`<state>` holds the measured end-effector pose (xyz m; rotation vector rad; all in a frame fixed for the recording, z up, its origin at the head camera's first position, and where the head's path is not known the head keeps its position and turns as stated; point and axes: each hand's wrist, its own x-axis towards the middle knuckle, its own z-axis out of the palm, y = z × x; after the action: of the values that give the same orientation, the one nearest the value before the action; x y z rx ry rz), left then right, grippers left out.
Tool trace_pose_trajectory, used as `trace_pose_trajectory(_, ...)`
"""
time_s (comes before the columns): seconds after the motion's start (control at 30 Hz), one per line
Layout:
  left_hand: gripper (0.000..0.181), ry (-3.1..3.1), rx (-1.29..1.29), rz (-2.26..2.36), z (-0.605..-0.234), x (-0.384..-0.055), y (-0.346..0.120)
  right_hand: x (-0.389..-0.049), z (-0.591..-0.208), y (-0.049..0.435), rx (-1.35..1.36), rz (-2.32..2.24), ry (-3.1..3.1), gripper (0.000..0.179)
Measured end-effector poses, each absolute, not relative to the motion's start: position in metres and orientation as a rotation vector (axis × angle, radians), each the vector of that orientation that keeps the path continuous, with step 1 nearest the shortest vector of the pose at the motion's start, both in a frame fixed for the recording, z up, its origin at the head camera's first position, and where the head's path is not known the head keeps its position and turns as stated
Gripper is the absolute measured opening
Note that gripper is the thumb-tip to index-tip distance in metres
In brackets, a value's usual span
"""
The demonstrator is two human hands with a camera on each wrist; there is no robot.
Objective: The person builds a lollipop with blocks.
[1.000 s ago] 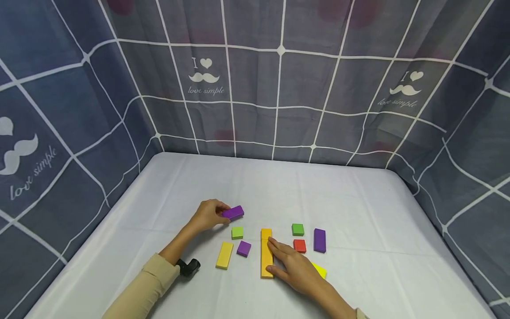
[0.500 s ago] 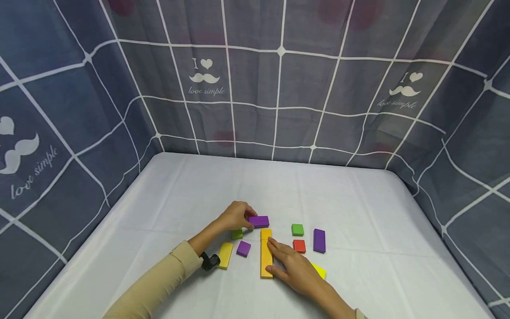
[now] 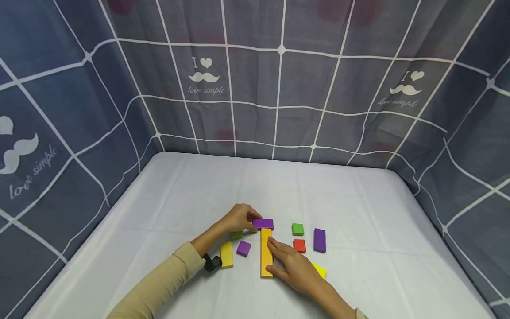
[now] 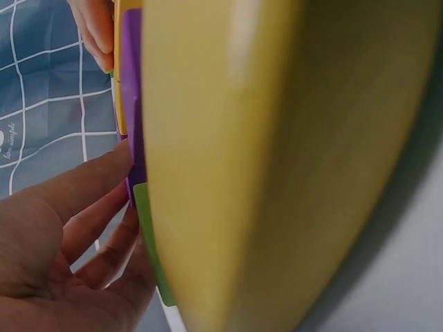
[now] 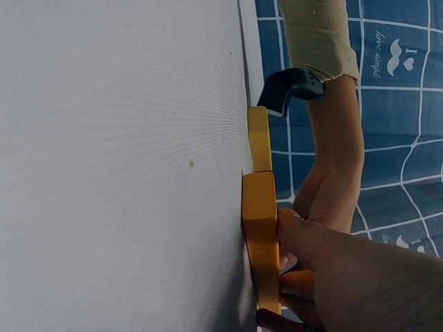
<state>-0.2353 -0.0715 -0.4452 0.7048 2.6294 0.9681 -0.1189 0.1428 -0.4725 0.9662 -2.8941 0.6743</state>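
Observation:
In the head view my left hand pinches a purple rectangular block by its left end. This block lies crosswise at the far end of a small orange block, which lines up with a long orange block. My right hand rests along the right side of the long orange block, fingers extended, thumb near its front end. The left wrist view shows the purple block at my left fingertips. Close to that camera, a yellow block fills much of the picture.
Left of the orange row lie a purple square block, a yellow block and a partly hidden green block. To the right are green, red and purple blocks, plus a partly covered bright yellow block.
My left hand has carried the purple block right and toward me, turning it crosswise at the orange row's far end. The yellow block beside my left wrist has turned straighter. My right hand has stayed put.

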Motion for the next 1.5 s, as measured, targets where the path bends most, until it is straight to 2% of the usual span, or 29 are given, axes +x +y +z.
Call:
trace_pose_trajectory(1.3, 0.036, 2.628, 0.804, 1.003, -0.451, -0.232, -0.072, -0.119, -0.473, 0.144, 0.961, 0.706, -2.862, 0.063)
trace_pose_trajectory(1.5, 0.037, 2.602, 0.807, 1.131, -0.447, -0.228, -0.082, -0.119, -0.473, 0.144, 0.966, 0.709, -2.877, 0.063)
